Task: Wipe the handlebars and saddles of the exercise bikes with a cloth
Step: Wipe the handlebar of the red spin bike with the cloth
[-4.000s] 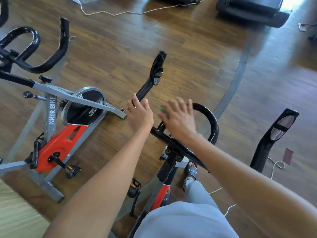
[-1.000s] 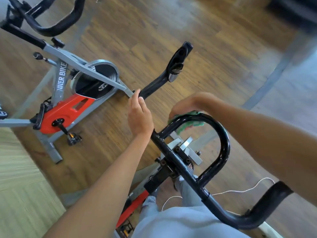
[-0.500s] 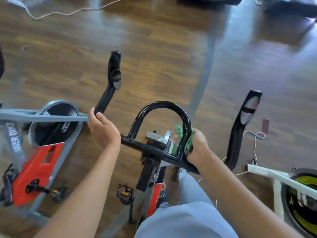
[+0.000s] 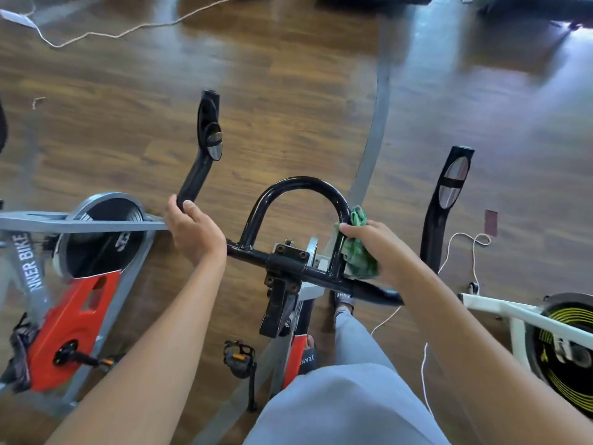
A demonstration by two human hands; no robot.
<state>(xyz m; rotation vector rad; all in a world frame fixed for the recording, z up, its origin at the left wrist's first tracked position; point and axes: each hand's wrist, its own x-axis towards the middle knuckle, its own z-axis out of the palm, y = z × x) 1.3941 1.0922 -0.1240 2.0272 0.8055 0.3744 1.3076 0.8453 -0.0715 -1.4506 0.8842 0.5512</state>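
Observation:
A black handlebar [image 4: 298,187] with a centre loop and two long side grips fills the middle of the head view. My left hand [image 4: 192,231] grips the bar at the base of the left side grip [image 4: 205,133]. My right hand [image 4: 373,245] holds a green cloth [image 4: 356,252] wrapped round the right leg of the loop, just above the cross bar. The right side grip [image 4: 446,200] stands free. No saddle is in view.
A grey and red bike [image 4: 67,277] stands close on the left, a white bike with a black and yellow flywheel [image 4: 564,345] on the right. White cords [image 4: 426,364] lie on the wooden floor. My legs and sandalled feet are beside the bike's post.
My right hand with the cloth has slid a little up the right leg of the loop. My left hand keeps its grip. The view has steadied.

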